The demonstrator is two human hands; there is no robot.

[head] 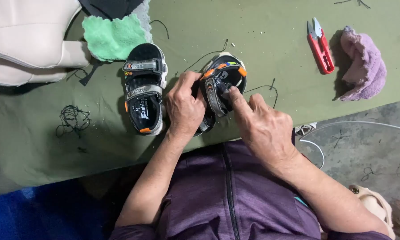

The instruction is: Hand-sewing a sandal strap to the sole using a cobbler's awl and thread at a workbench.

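A small black sandal with grey straps and orange trim (222, 84) stands tilted on its side at the edge of a green-covered table (40, 142). My left hand (184, 106) grips its left side, with the thumb near an orange tab. My right hand (260, 122) pinches a grey strap of that sandal with fingertips. The matching sandal (144, 89) lies flat on its sole just to the left, untouched.
Red thread snips (320, 46) and a crumpled lilac cloth (364, 64) lie at the right. A green cloth (113, 38) and a beige padded object (26, 40) sit at the back left. Loose black threads (73, 119) are scattered about. A concrete floor shows at right.
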